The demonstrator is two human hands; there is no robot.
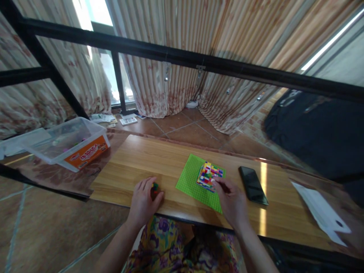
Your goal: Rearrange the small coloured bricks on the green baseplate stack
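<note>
A multicoloured block of small toy building bricks [206,175] sits on a bright green studded baseplate [186,178] on the table. At the block's right front edge is my right hand [231,199], its thumb and index finger pinched together. Whatever those fingertips hold, if anything, is too small to make out. Further left, my left hand [143,197] rests on the wood with its fingers curled around several loose small bricks [154,187]. Green and red ones show between thumb and index finger; the palm hides any others.
Right of the baseplate lies a black phone [253,185], with a white card-like sheet [321,212] at the table's right end. A clear plastic box [82,151] with an orange label stands beyond the left end of the wooden table [119,167]. A black metal bar [182,57] crosses behind.
</note>
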